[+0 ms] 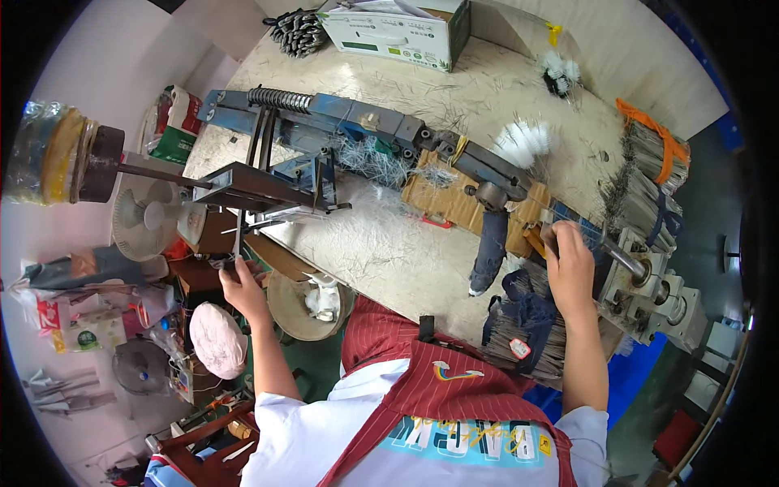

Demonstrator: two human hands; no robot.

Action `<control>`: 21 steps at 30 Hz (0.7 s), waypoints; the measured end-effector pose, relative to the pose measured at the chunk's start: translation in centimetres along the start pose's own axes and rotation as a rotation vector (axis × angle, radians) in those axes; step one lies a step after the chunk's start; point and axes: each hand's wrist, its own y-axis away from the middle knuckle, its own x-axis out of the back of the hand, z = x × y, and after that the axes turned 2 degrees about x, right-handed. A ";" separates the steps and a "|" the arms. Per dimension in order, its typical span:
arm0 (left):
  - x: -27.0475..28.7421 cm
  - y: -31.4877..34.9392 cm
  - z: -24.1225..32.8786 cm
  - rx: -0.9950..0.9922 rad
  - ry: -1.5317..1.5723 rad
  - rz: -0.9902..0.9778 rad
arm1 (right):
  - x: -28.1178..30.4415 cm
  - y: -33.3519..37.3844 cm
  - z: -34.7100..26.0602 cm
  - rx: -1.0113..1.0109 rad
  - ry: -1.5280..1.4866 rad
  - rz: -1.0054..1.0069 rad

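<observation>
My left hand (243,292) is raised at the left edge of the workbench. Its fingers close around the lower end of a thin metal rod (238,237), which hangs beneath a dark metal frame (251,185). At the right, my right hand (571,272) is closed in a pinch above a piece of cardboard (526,213); the fingers hide whatever is in them. Left of that hand, a lever handle wrapped in dark cloth (488,253) slants down from a long blue metal bar (365,120). Fine wire bristles (377,162) lie tangled along the bar.
Wire bundles (527,329) lie near my right forearm, with more bundles (649,207) at the right edge. A metal machine with a shaft (649,276) stands there too. White bristle tufts (522,144) and a carton (398,36) sit farther back. A bucket (284,304) stands below the bench.
</observation>
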 end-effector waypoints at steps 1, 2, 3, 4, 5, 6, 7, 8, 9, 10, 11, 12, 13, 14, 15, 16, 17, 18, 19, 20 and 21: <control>-0.4 0.8 0.7 -0.016 -0.004 -0.023 | 0.0 0.0 0.0 0.004 0.009 0.006; -0.9 2.2 1.6 0.045 0.027 -0.078 | 0.1 0.0 0.0 0.008 0.017 0.012; -1.5 3.5 2.1 0.008 0.042 -0.117 | 0.0 -0.1 0.0 0.018 0.020 0.014; -2.4 4.9 3.1 0.024 0.063 -0.175 | 0.0 0.0 -0.1 0.016 0.014 0.016; -3.3 6.1 4.1 0.041 0.086 -0.234 | 0.0 0.0 -0.1 0.015 0.011 0.018; -4.0 6.9 4.3 0.120 0.172 -0.252 | 0.1 0.1 0.0 0.013 0.008 0.019; -4.6 7.5 4.6 0.200 0.260 -0.268 | 0.1 0.1 0.0 0.013 -0.014 0.019; -5.1 8.2 5.3 0.369 0.401 -0.262 | 0.2 0.3 0.0 0.011 -0.035 0.019; -5.7 8.9 5.7 0.537 0.374 -0.282 | 0.2 0.3 0.0 0.008 -0.056 0.021; -6.1 9.6 6.6 0.623 0.357 -0.406 | 0.1 0.4 0.1 -0.008 -0.064 0.024; -6.5 10.2 7.6 0.708 0.338 -0.532 | 0.0 0.4 0.1 -0.025 -0.070 0.027; -7.3 10.3 8.0 0.667 0.356 -0.625 | 0.0 0.4 0.1 -0.041 -0.078 0.032; -8.3 10.1 8.4 0.627 0.371 -0.714 | 0.0 0.3 0.0 -0.030 -0.083 0.033; -9.5 9.8 9.6 0.567 0.320 -0.740 | 0.0 0.2 -0.1 -0.020 -0.088 0.033; -10.6 9.6 10.7 0.497 0.314 -0.758 | 0.2 0.1 -0.1 -0.012 -0.090 0.035; -11.6 9.3 10.8 0.452 0.299 -0.786 | 0.2 0.1 -0.1 -0.015 -0.092 0.029; -12.5 9.0 10.7 0.406 0.282 -0.812 | 0.1 0.1 -0.1 -0.018 -0.094 0.023; -13.6 8.9 10.7 0.350 0.253 -0.779 | 0.1 0.1 0.0 -0.026 -0.092 0.020; -13.9 8.8 10.4 0.321 0.252 -0.768 | 0.1 0.1 0.0 -0.021 -0.092 0.025; -14.1 8.6 9.9 0.292 0.251 -0.756 | 0.1 0.1 0.0 -0.015 -0.093 0.031; -14.3 8.5 9.6 0.265 0.247 -0.744 | 0.0 0.1 0.0 -0.012 -0.096 0.035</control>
